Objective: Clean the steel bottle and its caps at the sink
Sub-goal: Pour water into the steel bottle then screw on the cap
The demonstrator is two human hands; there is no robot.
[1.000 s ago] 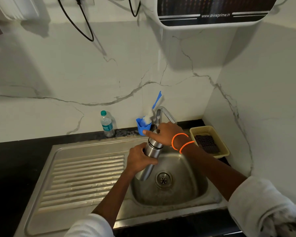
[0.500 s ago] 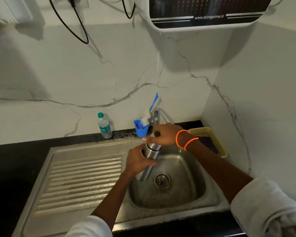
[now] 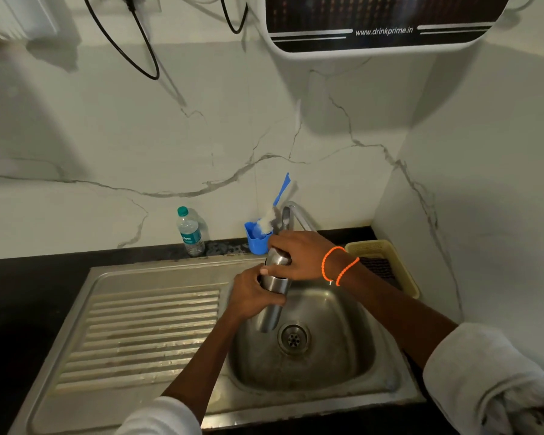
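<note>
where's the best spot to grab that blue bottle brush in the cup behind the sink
Take the blue brush by the bare upper end of its handle, coming from above and slightly right. It stands bristles-down in the blue cup and leans right towards the tap, so only the handle is free. The right hand on the steel bottle is nearest.

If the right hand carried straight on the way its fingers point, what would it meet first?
The right hand grips the steel bottle's top, fingers pointing left; past it, likely the blue cup, though depth is unclear.
</note>
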